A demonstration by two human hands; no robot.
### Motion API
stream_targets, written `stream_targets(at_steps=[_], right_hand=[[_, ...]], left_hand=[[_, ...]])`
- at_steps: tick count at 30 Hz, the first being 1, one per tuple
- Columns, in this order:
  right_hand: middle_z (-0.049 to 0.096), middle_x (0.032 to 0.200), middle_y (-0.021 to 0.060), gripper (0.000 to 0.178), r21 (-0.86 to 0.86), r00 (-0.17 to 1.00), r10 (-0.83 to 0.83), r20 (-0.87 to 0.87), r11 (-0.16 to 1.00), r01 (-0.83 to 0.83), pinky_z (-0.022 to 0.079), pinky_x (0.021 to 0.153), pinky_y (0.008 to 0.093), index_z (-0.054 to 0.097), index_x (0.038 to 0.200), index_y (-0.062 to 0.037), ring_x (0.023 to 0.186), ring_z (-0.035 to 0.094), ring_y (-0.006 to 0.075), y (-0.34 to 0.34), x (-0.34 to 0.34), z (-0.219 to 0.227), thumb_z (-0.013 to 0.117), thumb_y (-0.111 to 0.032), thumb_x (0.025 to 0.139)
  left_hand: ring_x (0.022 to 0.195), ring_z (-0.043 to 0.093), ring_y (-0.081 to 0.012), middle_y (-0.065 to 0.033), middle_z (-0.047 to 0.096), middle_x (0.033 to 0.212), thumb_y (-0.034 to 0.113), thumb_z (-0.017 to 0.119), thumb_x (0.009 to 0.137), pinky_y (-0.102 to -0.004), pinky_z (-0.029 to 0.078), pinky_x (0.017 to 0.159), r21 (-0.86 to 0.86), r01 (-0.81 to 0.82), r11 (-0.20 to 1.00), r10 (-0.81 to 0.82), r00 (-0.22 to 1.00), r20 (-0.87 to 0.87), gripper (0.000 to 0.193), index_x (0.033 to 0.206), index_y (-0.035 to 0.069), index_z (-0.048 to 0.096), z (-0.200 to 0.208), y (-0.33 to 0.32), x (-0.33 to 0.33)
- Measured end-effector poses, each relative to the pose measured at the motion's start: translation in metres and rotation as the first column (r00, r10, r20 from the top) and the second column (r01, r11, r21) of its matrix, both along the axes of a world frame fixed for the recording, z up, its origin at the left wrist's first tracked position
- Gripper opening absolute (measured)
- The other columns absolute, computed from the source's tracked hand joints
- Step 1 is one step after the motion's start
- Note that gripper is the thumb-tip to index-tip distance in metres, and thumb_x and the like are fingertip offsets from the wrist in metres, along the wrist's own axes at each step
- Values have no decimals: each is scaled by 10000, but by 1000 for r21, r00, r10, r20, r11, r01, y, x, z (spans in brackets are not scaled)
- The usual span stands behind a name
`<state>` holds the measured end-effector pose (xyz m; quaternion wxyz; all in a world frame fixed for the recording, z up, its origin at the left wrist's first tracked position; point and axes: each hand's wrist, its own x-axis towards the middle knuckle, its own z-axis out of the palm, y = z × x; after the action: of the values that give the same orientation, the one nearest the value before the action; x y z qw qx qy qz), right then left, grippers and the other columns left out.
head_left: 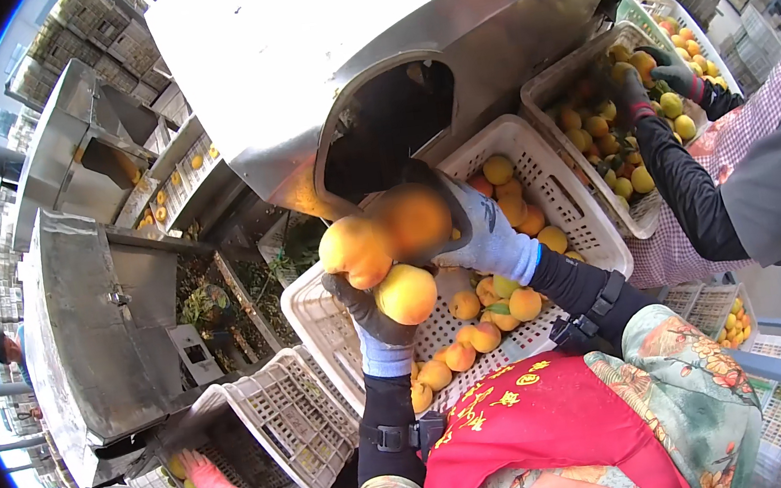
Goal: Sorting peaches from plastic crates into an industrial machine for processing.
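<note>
My left hand [373,322], in a grey glove with a dark palm, cups two yellow-orange peaches [382,269] from below. My right hand [485,234], in a grey glove, grips another peach [413,220] just above them. Both hands are raised in front of the dark opening [388,125] of a metal machine. Under them stands a white slatted crate [554,187] with several peaches lying in it.
At the right, another person's dark-gloved hands [653,75] reach into a second crate [554,80] of peaches. An empty white crate [287,415] sits at the lower left, next to a pink-gloved hand [206,475]. Metal hoppers [91,310] stand at the left.
</note>
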<state>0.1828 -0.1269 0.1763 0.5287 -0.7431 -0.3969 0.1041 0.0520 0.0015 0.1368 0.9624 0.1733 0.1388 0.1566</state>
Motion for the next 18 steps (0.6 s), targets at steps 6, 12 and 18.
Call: stream_targets(at_steps=[6, 12, 18], right_hand=[[464, 1319, 257, 974, 62, 915, -311, 256, 950, 306, 358, 1030, 478, 351, 1387, 14, 1210, 462, 410, 37, 11, -16, 803, -420, 641], [430, 1356, 256, 1000, -37, 846, -296, 443, 937, 348, 260, 1065, 534, 319, 1398, 32, 1262, 390, 406, 35, 27, -20, 765, -484, 666], [460, 1348, 208, 858, 169, 691, -442, 572, 888, 428, 278, 1059, 511, 380, 1390, -19, 1255, 403, 388, 89, 66, -33, 754, -396, 715]], left_hand=[[1140, 544, -272, -103, 526, 1280, 717, 522, 810, -411, 492, 947, -35, -14, 999, 14, 1000, -12, 843, 1353, 81, 422, -26, 8, -3], [1211, 461, -427, -168, 398, 1442, 688, 624, 750, -604, 405, 966, -105, 11, 994, -21, 995, -93, 926, 1409, 94, 358, -65, 11, -19], [1046, 580, -373, -198, 545, 1271, 724, 511, 806, -499, 522, 842, 118, 87, 989, -51, 959, -279, 859, 1352, 70, 404, -41, 7, -13]])
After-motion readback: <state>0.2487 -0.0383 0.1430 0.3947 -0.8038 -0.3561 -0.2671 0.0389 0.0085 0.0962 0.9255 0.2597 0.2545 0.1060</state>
